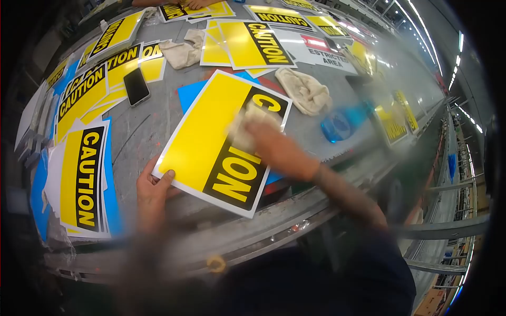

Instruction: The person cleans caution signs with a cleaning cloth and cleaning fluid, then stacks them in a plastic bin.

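Note:
A yellow caution sign (197, 124) with a black lettered band lies tilted in front of me, over blue sheets (188, 96). My left hand (153, 187) grips its lower left corner, with the thumb on top and the fingers at the edge. My right hand (276, 150), smeared by motion, presses a pale cloth (243, 126) onto the black band and covers some of its letters. Just beyond the sign's upper right corner lies another crumpled cloth (304, 90). A blue bottle (337, 126) rests to the right of my right hand.
Stacked caution signs (84, 179) lie on the left, with more signs (250, 45) farther back. A phone (137, 87) and a second crumpled cloth (184, 50) are on the grey table (142, 126). Another person's hand (197, 3) shows at the top edge. A metal rail runs along the near side.

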